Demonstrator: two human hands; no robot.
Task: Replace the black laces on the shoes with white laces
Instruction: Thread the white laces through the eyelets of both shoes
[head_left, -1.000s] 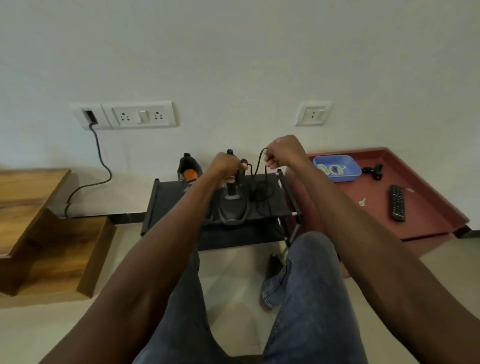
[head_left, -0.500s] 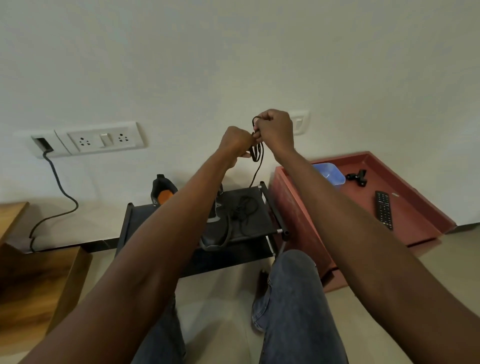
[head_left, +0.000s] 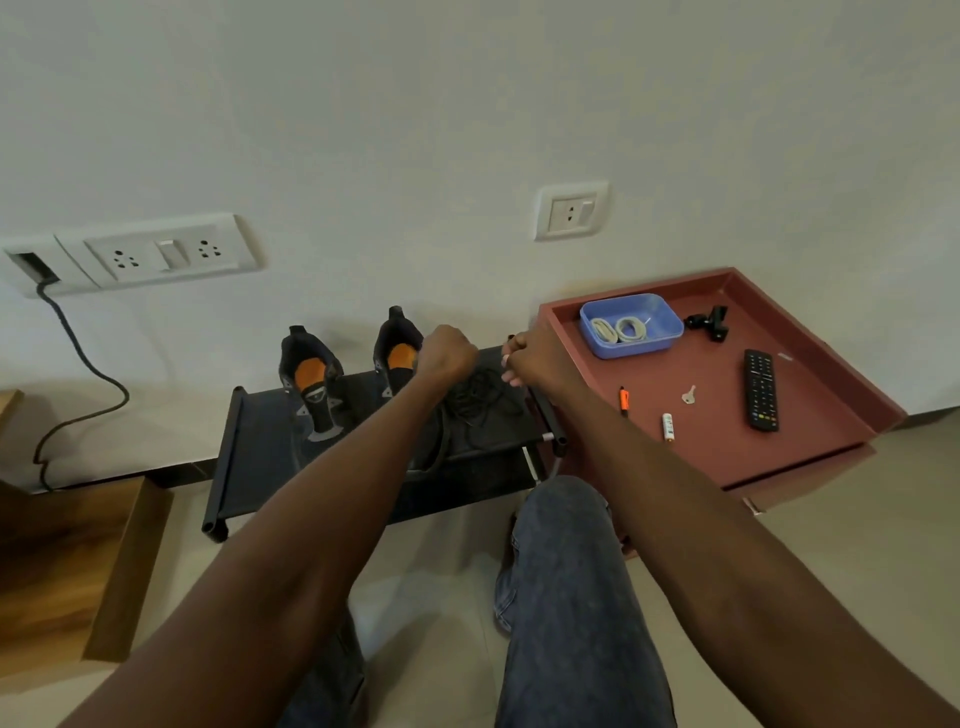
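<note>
Both hands are out over the low black metal-framed shoe rack, and each grip is curled shut with the knuckles toward the camera: the left hand is a closed fist above the heap of thin black laces, and whether a strand runs into it cannot be told from behind; the right hand is likewise curled, fingertips tucked under, at the rack's right end, and what it pinches, if anything, is hidden. Nearest the camera are the two bare forearms and a pair of knees in blue denim jeans over the pale tiled floor. The loose black laces lie tangled on the rack's top shelf between the hands. On the same shelf, one black-and-orange high-top shoe stands toward the left and a second black-and-orange shoe sits just beside the left hand, partly behind it. To the right, a dark red square tray holds a blue plastic tub containing coiled white laces, along with a black remote control, a small silver key, an orange-capped pen and a white battery. Behind all this, white wall sockets are set into the wall.
</note>
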